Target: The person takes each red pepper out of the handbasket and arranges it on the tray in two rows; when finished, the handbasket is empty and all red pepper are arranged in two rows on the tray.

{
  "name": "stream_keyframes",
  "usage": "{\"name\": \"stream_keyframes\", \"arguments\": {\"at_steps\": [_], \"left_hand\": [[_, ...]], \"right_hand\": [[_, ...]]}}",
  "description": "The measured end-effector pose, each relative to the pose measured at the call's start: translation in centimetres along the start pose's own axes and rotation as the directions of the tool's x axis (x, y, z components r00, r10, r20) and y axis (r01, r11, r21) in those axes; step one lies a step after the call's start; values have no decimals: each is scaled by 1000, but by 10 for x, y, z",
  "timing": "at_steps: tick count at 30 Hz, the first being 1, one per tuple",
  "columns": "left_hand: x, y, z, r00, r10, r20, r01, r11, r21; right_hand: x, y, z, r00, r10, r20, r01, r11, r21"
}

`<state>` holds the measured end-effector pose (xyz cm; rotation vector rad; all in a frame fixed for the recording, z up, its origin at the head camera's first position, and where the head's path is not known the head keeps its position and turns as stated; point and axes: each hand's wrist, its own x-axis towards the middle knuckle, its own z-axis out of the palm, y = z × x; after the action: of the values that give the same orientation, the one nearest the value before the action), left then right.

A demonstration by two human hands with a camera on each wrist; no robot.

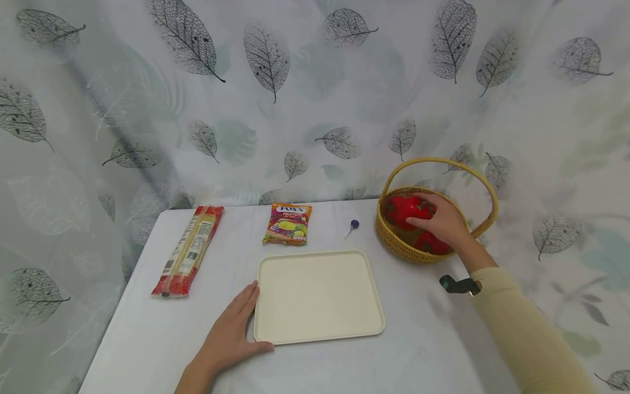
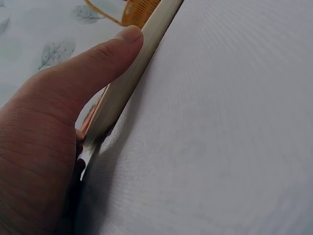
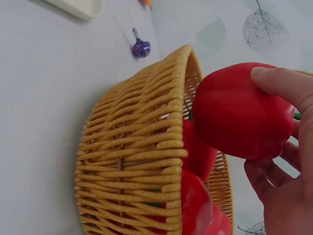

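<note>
My right hand (image 1: 441, 221) grips a red bell pepper (image 3: 242, 112) between thumb and fingers, right at the mouth of a wicker basket (image 3: 132, 147). More red peppers (image 3: 195, 200) lie inside that basket, partly hidden by its woven wall. At the left side of a cream rectangular tray (image 1: 319, 298), my left hand (image 1: 226, 334) rests with fingers along the edge and thumb at the near corner. The left wrist view shows the thumb lying against the tray's rim (image 2: 124, 85). Nothing lies on the tray.
Behind the tray lie a bag of Fox's fruit candy (image 1: 287, 224) and a purple-wrapped lollipop (image 1: 354, 224). A long red-and-clear packet of noodles (image 1: 189, 251) is at the left. The basket's tall handle (image 1: 438, 160) arches over its opening. A leaf-patterned curtain (image 1: 305, 98) hangs behind the table.
</note>
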<state>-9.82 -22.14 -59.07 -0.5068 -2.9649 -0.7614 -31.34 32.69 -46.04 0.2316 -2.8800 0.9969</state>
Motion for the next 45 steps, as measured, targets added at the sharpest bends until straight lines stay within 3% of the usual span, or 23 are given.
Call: {"name": "stream_keyframes", "arguments": {"at_steps": [10, 15, 20, 26, 31, 40, 45], "left_hand": [[0, 2, -2, 1000, 4, -15, -4, 1000, 4], [0, 1, 0, 999, 21, -41, -20, 1000, 21], [0, 1, 1, 1000, 9, -17, -9, 1000, 9], [1, 1, 1, 999, 15, -30, -15, 1000, 18], [0, 2, 1, 998, 32, -60, -30, 998, 46], [-1, 4, -2, 1000, 12, -12, -12, 1000, 3], [-1, 3, -2, 1000, 19, -22, -19, 1000, 6]], "right_hand": [[-11, -26, -3, 1000, -16, -10, 16, 999, 34], [-16, -40, 1, 999, -50, -9, 51, 997, 66], [-22, -56, 3, 997, -82, -12, 82, 992, 94], [-26, -71, 7, 991, -134, -24, 136, 988, 74], [-28, -80, 14, 981, -191, -15, 192, 979, 61], [-33, -98, 26, 959, -285, -10, 284, 954, 96], [-33, -107, 32, 948, -317, -12, 316, 941, 122]]}}
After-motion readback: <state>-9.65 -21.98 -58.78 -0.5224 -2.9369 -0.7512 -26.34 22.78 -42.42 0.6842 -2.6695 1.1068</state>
